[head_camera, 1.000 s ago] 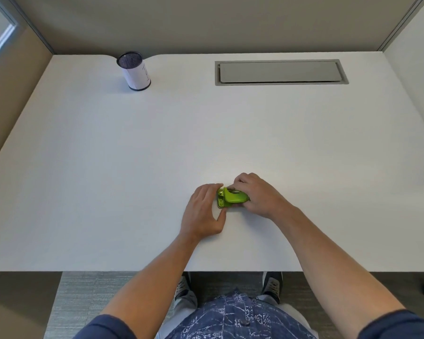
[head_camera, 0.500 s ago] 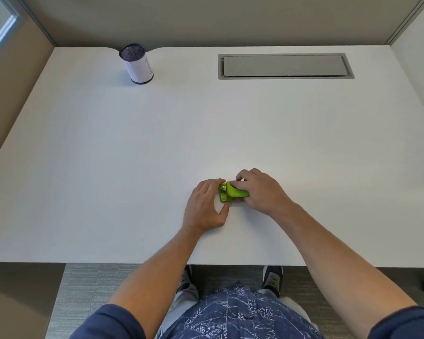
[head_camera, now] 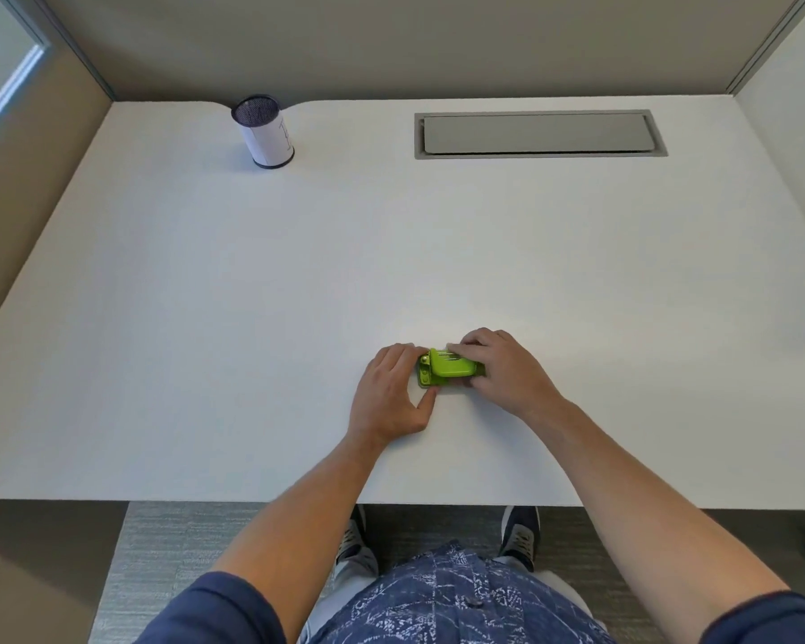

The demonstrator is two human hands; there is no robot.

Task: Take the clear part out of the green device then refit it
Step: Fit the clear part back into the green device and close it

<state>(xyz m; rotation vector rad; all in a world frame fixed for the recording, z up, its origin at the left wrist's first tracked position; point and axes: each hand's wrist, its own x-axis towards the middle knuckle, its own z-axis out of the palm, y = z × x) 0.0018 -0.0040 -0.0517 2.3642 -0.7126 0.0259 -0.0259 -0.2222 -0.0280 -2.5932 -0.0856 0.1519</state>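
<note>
— White desk [head_camera: 205, 318] before you; where does the green device [head_camera: 447, 368] sit?
— Near the front edge, between your hands. Your right hand [head_camera: 507, 371] closes over its right end; your left hand [head_camera: 391, 392] lies flat, fingers loose, touching its left end.
— And beyond?
— Far left, a mesh cup [head_camera: 265, 132]; far right, a grey hatch [head_camera: 540, 133].

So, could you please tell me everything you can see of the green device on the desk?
The green device is a small, glossy lime-green object, seemingly plastic, with a rounded upper body over a flatter base. It lies flat on the white desk, near the front edge. The left hand touches its left end and the right hand covers its right end. The clear part cannot be made out.
</note>
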